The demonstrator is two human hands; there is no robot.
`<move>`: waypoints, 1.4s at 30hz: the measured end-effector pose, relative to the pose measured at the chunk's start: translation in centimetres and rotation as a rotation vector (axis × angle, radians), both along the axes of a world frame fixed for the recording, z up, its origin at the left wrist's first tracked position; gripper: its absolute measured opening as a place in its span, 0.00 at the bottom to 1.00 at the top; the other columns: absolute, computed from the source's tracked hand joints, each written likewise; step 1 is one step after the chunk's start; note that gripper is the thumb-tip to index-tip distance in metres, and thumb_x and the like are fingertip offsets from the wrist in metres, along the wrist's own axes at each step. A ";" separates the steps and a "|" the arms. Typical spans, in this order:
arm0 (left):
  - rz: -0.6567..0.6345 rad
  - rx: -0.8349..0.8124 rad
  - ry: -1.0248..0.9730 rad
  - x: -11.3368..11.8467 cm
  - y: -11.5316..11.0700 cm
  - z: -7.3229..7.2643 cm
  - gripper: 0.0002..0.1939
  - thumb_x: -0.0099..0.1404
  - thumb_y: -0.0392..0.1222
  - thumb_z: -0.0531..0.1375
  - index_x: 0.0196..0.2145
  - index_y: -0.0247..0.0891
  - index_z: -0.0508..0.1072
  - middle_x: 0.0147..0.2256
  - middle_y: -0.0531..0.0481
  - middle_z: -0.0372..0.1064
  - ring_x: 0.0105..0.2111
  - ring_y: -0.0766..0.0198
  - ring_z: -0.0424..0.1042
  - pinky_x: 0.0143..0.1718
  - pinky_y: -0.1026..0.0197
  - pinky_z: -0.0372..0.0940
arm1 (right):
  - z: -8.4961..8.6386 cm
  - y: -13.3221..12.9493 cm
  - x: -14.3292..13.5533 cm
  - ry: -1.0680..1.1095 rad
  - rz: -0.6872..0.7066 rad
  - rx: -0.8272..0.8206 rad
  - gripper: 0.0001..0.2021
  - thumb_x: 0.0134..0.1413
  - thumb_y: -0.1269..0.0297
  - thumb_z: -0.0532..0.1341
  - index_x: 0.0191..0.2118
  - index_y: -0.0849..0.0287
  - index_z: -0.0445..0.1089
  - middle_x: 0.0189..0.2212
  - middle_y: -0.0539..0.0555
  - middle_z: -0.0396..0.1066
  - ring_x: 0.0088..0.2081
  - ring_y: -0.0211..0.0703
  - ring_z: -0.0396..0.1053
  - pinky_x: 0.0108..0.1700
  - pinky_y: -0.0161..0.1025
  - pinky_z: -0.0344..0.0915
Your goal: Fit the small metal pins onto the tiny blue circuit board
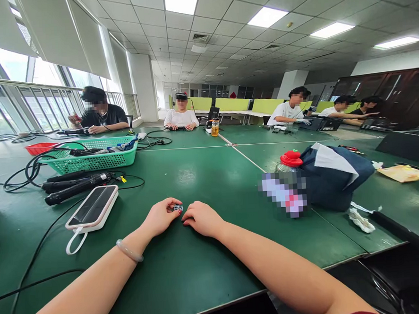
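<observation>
My left hand [162,216] pinches a small blue-and-white circuit board [178,208] between thumb and fingers, low over the green table [196,176]. A pale bangle [129,251] circles the left wrist. Right beside the board is my right hand [201,218], its fingers curled down and pressed together near the board's edge. Whether anything is in those right fingers is hidden. A phone [93,206] lies on a white power bank with a loop strap, left of my left hand.
At left stand a green basket [89,159] with tools and cables, a red tray [40,148] and black cylindrical handles [76,186]. A dark blue bag [335,177] and a red-lidded jar [290,160] stand right. Crumpled tissue [361,221] lies near the edge. Several people sit around the table.
</observation>
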State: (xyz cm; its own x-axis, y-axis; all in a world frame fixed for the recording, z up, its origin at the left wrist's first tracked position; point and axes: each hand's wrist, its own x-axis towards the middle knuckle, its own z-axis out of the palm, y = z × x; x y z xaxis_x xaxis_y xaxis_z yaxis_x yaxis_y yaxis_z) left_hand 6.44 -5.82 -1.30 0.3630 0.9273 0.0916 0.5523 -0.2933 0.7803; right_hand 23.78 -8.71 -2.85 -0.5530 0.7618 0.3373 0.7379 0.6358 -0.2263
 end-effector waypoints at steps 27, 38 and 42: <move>-0.005 -0.013 -0.044 0.4 -0.3 0.5 0.15 0.50 0.47 0.61 0.35 0.38 0.72 0.25 0.54 0.69 0.27 0.64 0.68 0.31 0.64 0.61 | 0.5 0.5 0.7 0.373 -0.203 -0.008 0.10 0.58 0.70 0.54 0.38 0.54 0.73 0.31 0.50 0.73 0.34 0.39 0.67 0.39 0.35 0.61; -0.035 -0.091 -0.199 0.7 -0.9 1.1 0.14 0.50 0.44 0.62 0.34 0.37 0.71 0.28 0.52 0.72 0.29 0.63 0.71 0.33 0.63 0.63 | 0.7 0.1 0.6 0.510 -0.079 0.092 0.09 0.54 0.73 0.58 0.35 0.53 0.73 0.35 0.48 0.73 0.38 0.38 0.67 0.44 0.36 0.62; -0.053 -0.084 -0.189 0.6 -0.9 1.0 0.12 0.50 0.43 0.62 0.34 0.37 0.71 0.26 0.52 0.72 0.29 0.63 0.71 0.33 0.63 0.63 | 0.6 0.1 0.6 0.520 -0.050 0.105 0.09 0.54 0.73 0.58 0.35 0.54 0.73 0.35 0.48 0.74 0.37 0.38 0.68 0.43 0.36 0.63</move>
State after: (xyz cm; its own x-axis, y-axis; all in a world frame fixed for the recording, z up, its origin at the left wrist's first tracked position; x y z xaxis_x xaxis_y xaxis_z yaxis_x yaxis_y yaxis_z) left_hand 7.02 -6.74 -0.30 0.3948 0.9147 0.0861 0.3790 -0.2475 0.8917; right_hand 24.36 -8.62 -2.26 -0.2561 0.7303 0.6333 0.5753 0.6417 -0.5072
